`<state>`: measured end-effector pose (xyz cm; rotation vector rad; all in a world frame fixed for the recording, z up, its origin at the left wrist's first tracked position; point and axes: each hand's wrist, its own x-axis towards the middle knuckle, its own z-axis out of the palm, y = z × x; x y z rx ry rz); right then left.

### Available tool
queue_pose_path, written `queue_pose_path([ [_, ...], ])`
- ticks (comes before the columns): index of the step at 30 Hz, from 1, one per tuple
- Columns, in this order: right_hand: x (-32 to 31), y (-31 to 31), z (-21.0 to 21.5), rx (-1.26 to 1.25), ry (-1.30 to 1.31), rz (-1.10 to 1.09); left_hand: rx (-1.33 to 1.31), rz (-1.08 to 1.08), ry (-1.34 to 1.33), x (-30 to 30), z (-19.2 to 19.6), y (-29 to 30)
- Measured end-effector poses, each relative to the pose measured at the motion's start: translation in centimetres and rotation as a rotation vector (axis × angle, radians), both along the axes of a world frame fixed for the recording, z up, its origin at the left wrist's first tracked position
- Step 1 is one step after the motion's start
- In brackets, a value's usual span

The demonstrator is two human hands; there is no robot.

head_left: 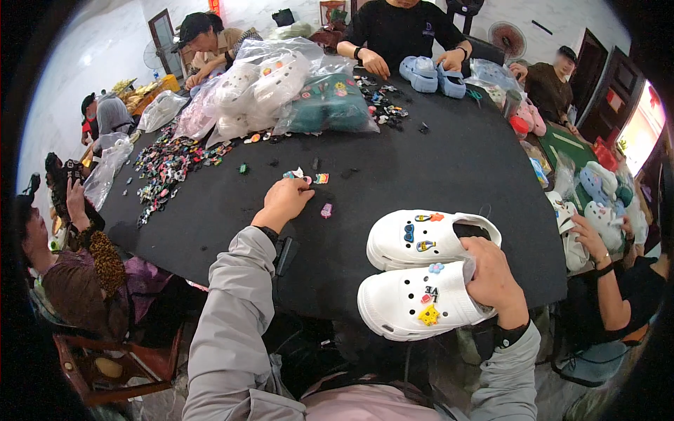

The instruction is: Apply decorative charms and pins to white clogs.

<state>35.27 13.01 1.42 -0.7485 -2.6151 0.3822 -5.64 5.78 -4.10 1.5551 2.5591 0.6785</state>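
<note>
Two white clogs (397, 300) lie side by side at the table's near right, toes pointing left. The far clog (393, 242) carries bottle, bow-tie and starfish-like charms; the near one has a blue flower, dark letters and a yellow figure. My right hand (493, 279) grips them at the heel openings, its fingertips hidden inside. Farther left, my left hand (284, 202) is closed with its fingertips on a white-and-teal shoe charm (298, 173). Close by lie a rainbow charm (321, 178) and a purple charm (326, 210).
A heap of mixed charms (168, 165) spreads over the black table (449, 165) at left. Plastic bags of white clogs (270, 84) and green clogs (326, 105) stand behind. Across the table, a person holds light-blue clogs (421, 74). Other people sit left and right.
</note>
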Motion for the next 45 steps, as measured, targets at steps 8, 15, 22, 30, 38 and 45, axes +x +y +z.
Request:
queue_pose_path([
  [8, -0.5, -0.2, 0.2, 0.032, 0.009, -0.011, 0.179, -0.034, -0.156, 1.4, -0.3, 0.3],
  [15, -0.2, -0.4, 0.0, 0.028, 0.037, -0.005, 0.449, -0.622, -0.215, 12.9, 6.1, 2.0],
  [22, -0.1, -1.0, 0.0, 0.066, 0.062, 0.03, 0.319, -0.807, -0.19, 16.2, 6.3, 1.9],
  [30, 0.1, -0.6, -0.2, 0.068, 0.095, 0.037, 0.368, -0.861, -0.091, 16.8, 6.5, 1.4],
  [38, -0.5, -0.8, -0.2, 0.067, 0.085, 0.043, 0.194, -0.85, 0.204, 17.1, 7.2, 0.7],
  [45, -0.3, -0.6, 0.2, 0.057, 0.072, 0.037, 0.057, -0.972, 0.583, 19.7, 8.2, -1.2],
])
